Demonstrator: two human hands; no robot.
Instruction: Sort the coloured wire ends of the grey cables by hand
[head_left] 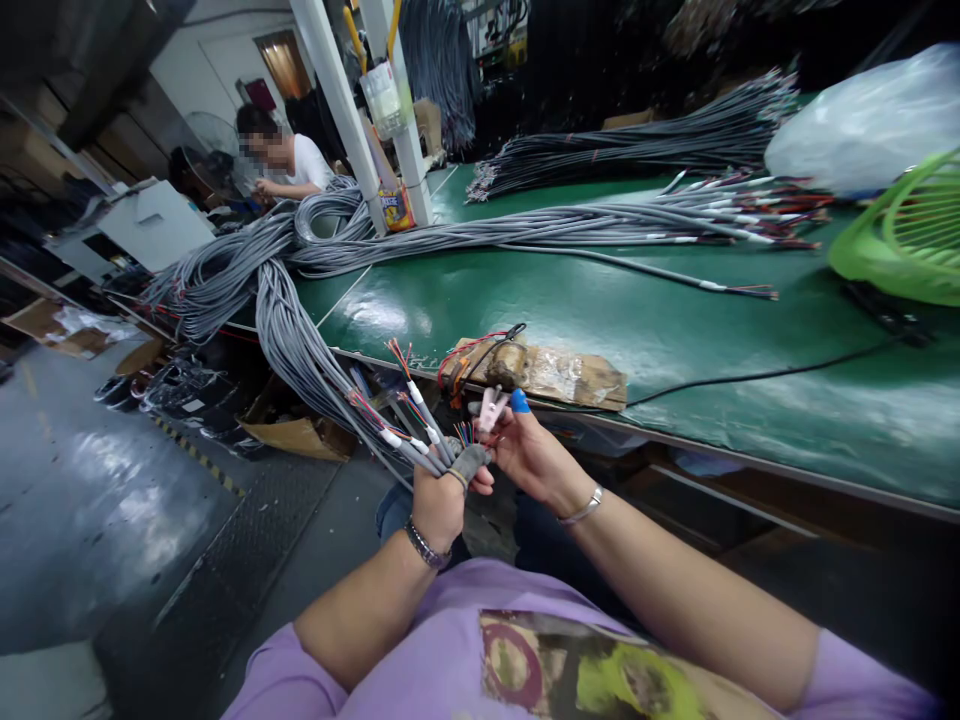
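My left hand is closed around the ends of several grey cables, whose stripped coloured wires fan out above the fist. A grey cover sits on its forefinger. My right hand is beside it, fingers pinched on the coloured wire tips, with a blue cot on one fingertip and a pink one on another. Both hands hover just in front of the green bench edge. The cables run from my left hand up and left into a thick grey bundle hanging off the bench.
A taped cardboard block with red and black wires lies at the bench edge. Long grey cable bundles cross the green bench. A green basket and a plastic bag sit at the right. Another person works at the far left.
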